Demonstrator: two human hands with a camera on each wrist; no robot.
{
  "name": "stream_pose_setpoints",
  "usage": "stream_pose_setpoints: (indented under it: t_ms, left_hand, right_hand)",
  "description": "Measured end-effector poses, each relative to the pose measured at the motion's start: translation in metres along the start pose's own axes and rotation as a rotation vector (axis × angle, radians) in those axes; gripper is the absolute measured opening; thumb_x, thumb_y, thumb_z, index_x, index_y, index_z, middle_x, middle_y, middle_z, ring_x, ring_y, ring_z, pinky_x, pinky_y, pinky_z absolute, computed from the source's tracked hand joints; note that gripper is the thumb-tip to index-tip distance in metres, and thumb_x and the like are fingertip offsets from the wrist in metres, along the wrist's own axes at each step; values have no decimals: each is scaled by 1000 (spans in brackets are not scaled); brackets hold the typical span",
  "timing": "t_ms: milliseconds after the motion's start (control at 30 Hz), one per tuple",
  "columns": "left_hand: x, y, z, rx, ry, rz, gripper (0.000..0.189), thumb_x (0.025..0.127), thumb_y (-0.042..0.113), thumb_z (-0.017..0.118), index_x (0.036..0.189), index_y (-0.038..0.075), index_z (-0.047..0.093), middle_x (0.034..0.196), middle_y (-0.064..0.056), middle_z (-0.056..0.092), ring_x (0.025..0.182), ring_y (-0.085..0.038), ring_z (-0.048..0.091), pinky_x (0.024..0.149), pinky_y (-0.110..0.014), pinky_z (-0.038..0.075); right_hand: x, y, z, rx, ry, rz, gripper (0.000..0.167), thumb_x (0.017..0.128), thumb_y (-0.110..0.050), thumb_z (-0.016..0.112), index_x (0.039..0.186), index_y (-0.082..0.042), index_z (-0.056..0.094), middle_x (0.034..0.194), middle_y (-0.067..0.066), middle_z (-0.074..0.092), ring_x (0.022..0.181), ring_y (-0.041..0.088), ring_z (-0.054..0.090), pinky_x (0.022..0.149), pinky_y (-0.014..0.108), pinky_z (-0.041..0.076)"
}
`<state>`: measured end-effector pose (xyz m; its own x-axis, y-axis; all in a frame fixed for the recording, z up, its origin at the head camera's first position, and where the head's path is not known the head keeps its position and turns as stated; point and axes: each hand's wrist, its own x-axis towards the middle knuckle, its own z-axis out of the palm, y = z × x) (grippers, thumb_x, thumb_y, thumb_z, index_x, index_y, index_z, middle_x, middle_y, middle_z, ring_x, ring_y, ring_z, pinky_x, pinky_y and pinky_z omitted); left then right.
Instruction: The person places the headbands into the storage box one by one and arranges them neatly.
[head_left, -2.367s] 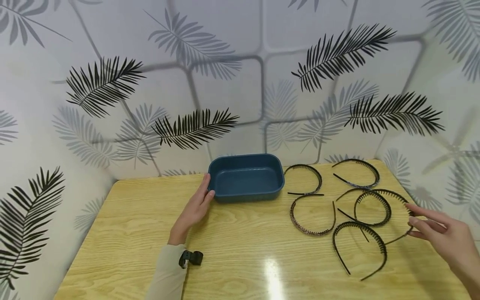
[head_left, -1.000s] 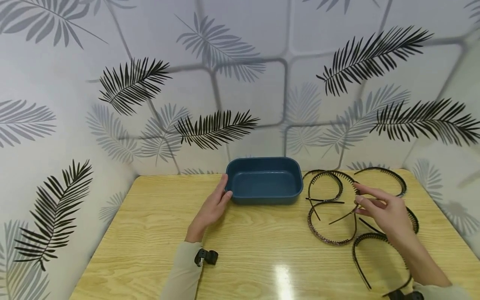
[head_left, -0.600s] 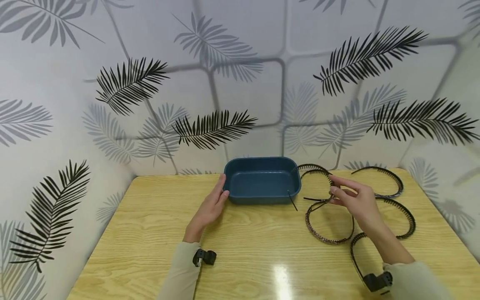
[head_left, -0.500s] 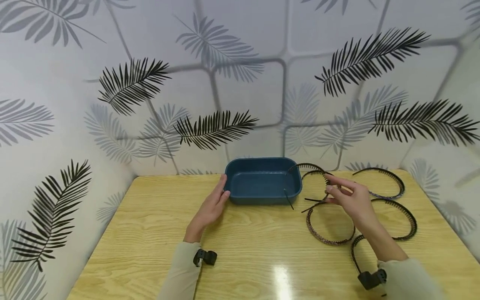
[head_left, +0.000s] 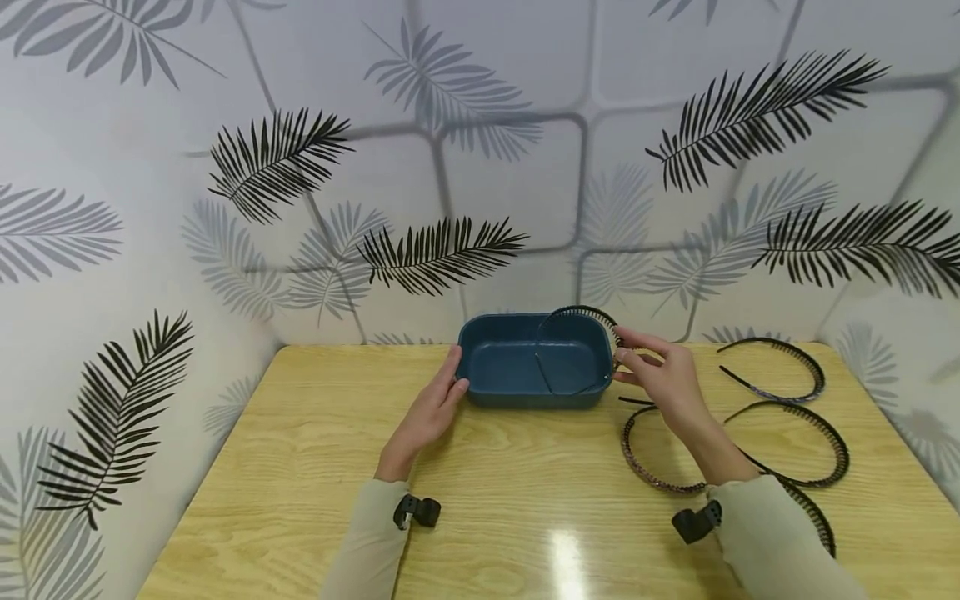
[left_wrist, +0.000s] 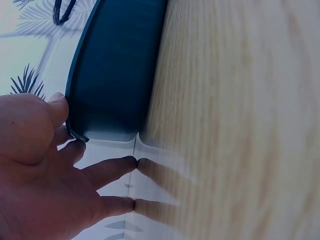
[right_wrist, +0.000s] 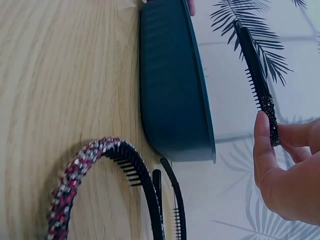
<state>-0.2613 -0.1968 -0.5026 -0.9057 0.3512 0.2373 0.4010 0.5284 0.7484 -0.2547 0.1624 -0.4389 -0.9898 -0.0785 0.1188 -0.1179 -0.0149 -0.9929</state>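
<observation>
My right hand [head_left: 660, 375] pinches a black toothed headband [head_left: 579, 310] between thumb and fingers. The headband's curve hangs over the right part of a blue rectangular bin [head_left: 480, 396]. In the right wrist view, dark sparkling stones show on this headband [right_wrist: 267, 102] beside the fingertips, above the bin's rim [right_wrist: 202, 82]. My left hand [head_left: 427, 412] rests against the bin's left end, its fingers fairly straight. In the left wrist view, the thumb touches the bin's rim [left_wrist: 70, 82], while two lower fingertips touch the table.
A headband with pink and silver stones [right_wrist: 70, 185] lies on the table [head_left: 337, 450] right of the bin. Further right lie more headbands, one at the back [head_left: 813, 367], one mid-table [head_left: 840, 442], and another [head_left: 821, 517] partly behind the right sleeve. A patterned wall stands behind.
My right hand has lifted the headband from the right side of the table and carried it left over the bin. My left hand stays at the bin's left end. The view has shifted slightly.
</observation>
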Motion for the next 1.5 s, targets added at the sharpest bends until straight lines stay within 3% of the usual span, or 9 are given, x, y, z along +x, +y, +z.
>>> stream_pose_setpoints:
  t_ms: [100, 200, 467, 567, 700, 1000, 1167, 1500]
  left_hand:
    - [-2, -1, 0, 1, -2, 2, 61, 113, 16, 41, 162, -4, 12, 170, -19, 10, 156, -33, 12, 123, -51, 19]
    - [-4, -2, 1, -5, -4, 0, 61, 113, 16, 41, 162, -4, 12, 169, -20, 10, 156, -34, 12, 123, -52, 19]
    - [-7, -4, -1, -2, 2, 0, 60, 113, 15, 40, 162, -5, 12, 169, -21, 10, 156, -35, 12, 123, -53, 19]
    - [-5, -3, -1, -3, 5, 3, 60, 113, 15, 41, 162, -5, 12, 169, -19, 10, 156, -34, 12, 123, -52, 19]
    - [-2, 0, -1, -10, -11, 7, 60, 113, 15, 40, 162, -4, 11, 170, -18, 9, 156, -33, 11, 123, -50, 18]
    - [7, 1, -1, -20, 11, 36, 60, 113, 13, 40, 162, -6, 11, 170, -20, 8, 156, -34, 11, 123, -51, 18]
    - [7, 1, 1, -23, -15, 26, 60, 113, 14, 39, 162, -6, 10, 170, -19, 6, 156, -33, 9, 124, -50, 17]
    - [2, 0, 0, -2, -5, 5, 60, 113, 14, 39, 162, -6, 11, 170, -19, 7, 156, -33, 9, 124, -50, 17]
  right_hand:
    - [6, 3, 7, -21, -11, 20, 44, 104, -5, 60, 146, 6, 53, 147, 23, 50, 102, 11, 68, 85, 32, 59]
    - [13, 5, 15, -5, -28, 40, 44, 104, -5, 59, 147, 5, 53, 145, 27, 47, 101, 12, 67, 85, 30, 59]
    - [32, 8, 42, 54, -24, 77, 43, 103, 1, 58, 146, 5, 53, 136, 24, 48, 101, 15, 66, 86, 30, 59]
    - [38, 11, 49, 69, -12, 88, 43, 103, 1, 58, 146, 5, 54, 144, 25, 48, 102, 16, 66, 86, 30, 59]
    - [46, 15, 56, 51, 6, 115, 43, 103, 2, 59, 145, 3, 56, 144, 24, 50, 98, 14, 67, 84, 29, 59]
    - [63, 23, 68, 32, -10, 149, 42, 102, 2, 60, 144, 1, 58, 123, 17, 53, 93, 13, 67, 82, 30, 60]
    - [66, 27, 70, -4, -22, 207, 41, 102, 3, 61, 143, -2, 60, 130, 20, 51, 90, 12, 68, 79, 29, 60]
    - [73, 38, 78, -54, -82, 251, 41, 101, 3, 60, 143, 0, 60, 131, 24, 50, 112, 36, 67, 80, 31, 61]
